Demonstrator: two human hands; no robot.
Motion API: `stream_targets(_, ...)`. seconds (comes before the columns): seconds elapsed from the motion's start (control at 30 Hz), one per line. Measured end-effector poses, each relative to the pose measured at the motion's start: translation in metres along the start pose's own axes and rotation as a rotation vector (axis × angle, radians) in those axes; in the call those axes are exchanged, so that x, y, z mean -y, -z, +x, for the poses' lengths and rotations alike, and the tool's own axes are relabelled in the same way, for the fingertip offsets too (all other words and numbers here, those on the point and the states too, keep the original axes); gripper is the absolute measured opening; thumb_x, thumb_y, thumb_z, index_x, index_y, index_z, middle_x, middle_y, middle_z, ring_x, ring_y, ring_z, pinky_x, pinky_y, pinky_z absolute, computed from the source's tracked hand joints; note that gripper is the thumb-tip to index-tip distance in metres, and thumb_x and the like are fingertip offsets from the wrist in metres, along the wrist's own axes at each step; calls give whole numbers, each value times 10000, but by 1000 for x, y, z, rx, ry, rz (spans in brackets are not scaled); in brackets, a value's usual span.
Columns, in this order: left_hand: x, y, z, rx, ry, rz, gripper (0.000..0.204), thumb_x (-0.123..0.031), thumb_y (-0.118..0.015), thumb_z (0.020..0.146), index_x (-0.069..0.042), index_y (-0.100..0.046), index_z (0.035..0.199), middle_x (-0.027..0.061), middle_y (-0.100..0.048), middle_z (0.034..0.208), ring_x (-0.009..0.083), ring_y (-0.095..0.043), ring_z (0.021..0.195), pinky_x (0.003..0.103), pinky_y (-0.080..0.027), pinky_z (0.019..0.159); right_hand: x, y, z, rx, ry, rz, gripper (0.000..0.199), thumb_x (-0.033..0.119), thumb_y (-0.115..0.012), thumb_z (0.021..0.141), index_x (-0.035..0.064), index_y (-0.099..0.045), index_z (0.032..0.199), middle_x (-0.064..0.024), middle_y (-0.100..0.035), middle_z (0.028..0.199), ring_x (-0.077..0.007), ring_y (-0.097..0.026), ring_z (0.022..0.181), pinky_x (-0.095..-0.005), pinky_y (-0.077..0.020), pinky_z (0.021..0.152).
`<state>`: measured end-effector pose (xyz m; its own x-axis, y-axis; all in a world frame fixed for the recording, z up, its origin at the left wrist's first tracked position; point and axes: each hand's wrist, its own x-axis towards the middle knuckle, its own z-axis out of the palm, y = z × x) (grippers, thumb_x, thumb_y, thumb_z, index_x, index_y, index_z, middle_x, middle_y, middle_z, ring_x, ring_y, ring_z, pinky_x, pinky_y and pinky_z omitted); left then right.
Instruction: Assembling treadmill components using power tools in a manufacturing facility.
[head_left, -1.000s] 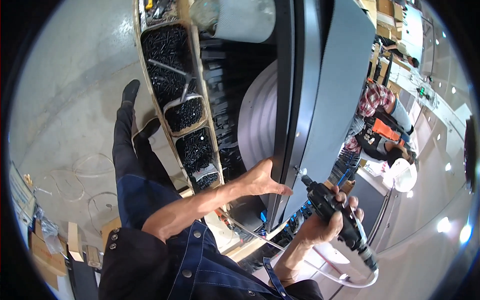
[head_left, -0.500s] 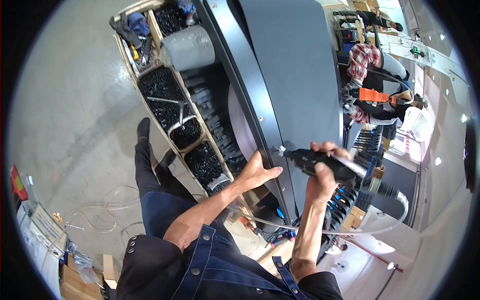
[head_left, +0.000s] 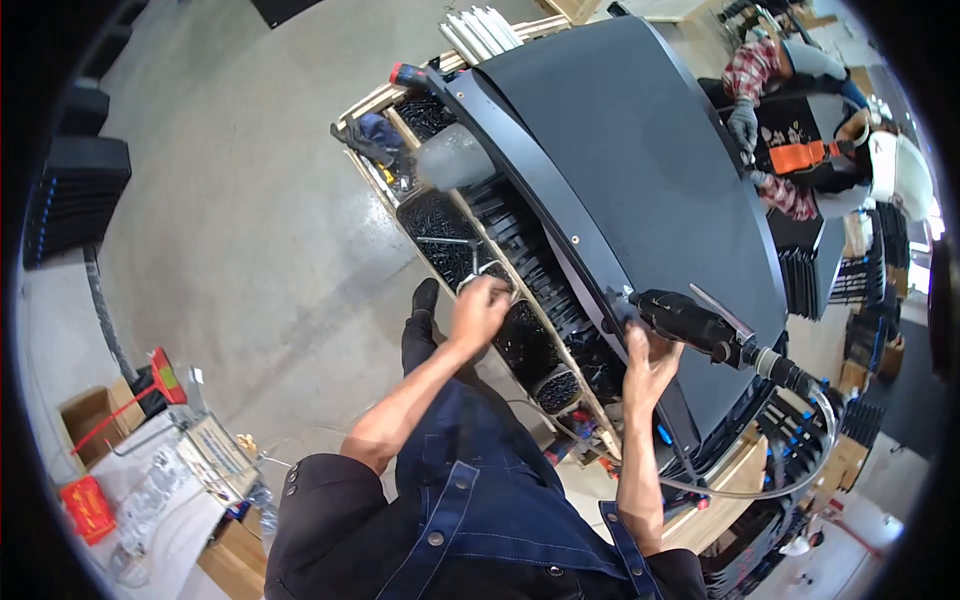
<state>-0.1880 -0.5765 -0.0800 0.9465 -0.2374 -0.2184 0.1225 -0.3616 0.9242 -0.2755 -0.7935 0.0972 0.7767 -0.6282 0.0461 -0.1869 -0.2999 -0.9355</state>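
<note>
The left hand [head_left: 480, 310] reaches down into a long wooden tray [head_left: 470, 225] split into compartments, each heaped with small black screws [head_left: 440, 240]. Its fingers are curled together at the edge of one middle compartment, over the heap; whether they pinch a screw cannot be told, since the knuckles hide the tips. Just beyond the fingers, farther along the tray, lie another full compartment, a frosted plastic container [head_left: 452, 160] and a blue cloth [head_left: 378, 135].

The right hand [head_left: 650, 365] is raised under a black pneumatic screwdriver [head_left: 690, 322], palm up, fingers spread apart and touching the tool's body from below rather than wrapped round it. The tool lies roughly level, its nose against the edge of a large dark curved panel [head_left: 650, 170] that rises just past the fingertips. From the tool's rear end a coupling leads to a clear air hose [head_left: 790, 480], which loops down and back beneath the wrist.

Between the two hands, a row of black ribbed parts [head_left: 545, 270] runs alongside the tray, under the panel's rim. The person wears a denim apron [head_left: 500, 500] over dark sleeves and stands on a grey concrete floor [head_left: 250, 220].

Well away from both hands, at the far side of the panel, another person in a plaid shirt, grey gloves and an orange-and-black vest [head_left: 800, 150] works at the same panel.
</note>
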Motion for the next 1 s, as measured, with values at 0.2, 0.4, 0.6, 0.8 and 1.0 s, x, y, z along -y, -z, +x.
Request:
stream_targets(0.2, 50, 55, 83, -63, -281, 652, 271, -38, -631, 813, -64, -640, 1082, 138, -600, 1073, 343, -544, 1029, 470, -450, 863, -49, -53, -68, 345, -577, 26, 226, 139, -696, 934, -13, -650, 1094, -50, -670, 902, -115, -635, 775, -265, -541, 697)
stream_targets(0.4, 66, 69, 141, 324, -439, 816, 244, -8, -608, 807, -48, -617, 1048, 168, -597, 1071, 351, -580, 998, 461, -466, 845, -167, -158, -67, 391, -585, -172, 234, 161, -684, 907, 20, -684, 1094, -146, -744, 907, -199, -717, 785, -337, -553, 697)
stream_targets(0.6, 20, 110, 123, 393, -451, 507, 328, 22, -605, 860, -31, -573, 1183, 216, -580, 1066, 449, -590, 1001, 505, -509, 799, -161, -221, -40, 596, -205, -831, 222, 215, -635, 910, 68, -587, 1070, -207, -685, 934, -437, -669, 833, -537, -526, 690)
stream_targets(0.8, 20, 139, 70, 605, 165, -163, 510, 63, -487, 826, -67, -525, 1317, 119, -579, 1048, 233, -606, 845, 349, -520, 725, -213, -229, -64, 633, -106, -891, 229, 284, -466, 980, 81, -569, 1005, -185, -690, 900, -401, -681, 849, -518, -523, 645)
stream_targets(1.0, 3, 146, 21, 677, 496, -484, 340, -261, -557, 1021, -8, -523, 1245, 42, -545, 1001, 106, -546, 741, 276, -460, 703, -202, -226, -61, 566, -127, -820, 175, 222, -511, 958, 63, -569, 1003, -182, -690, 886, -363, -698, 811, -475, -543, 653)
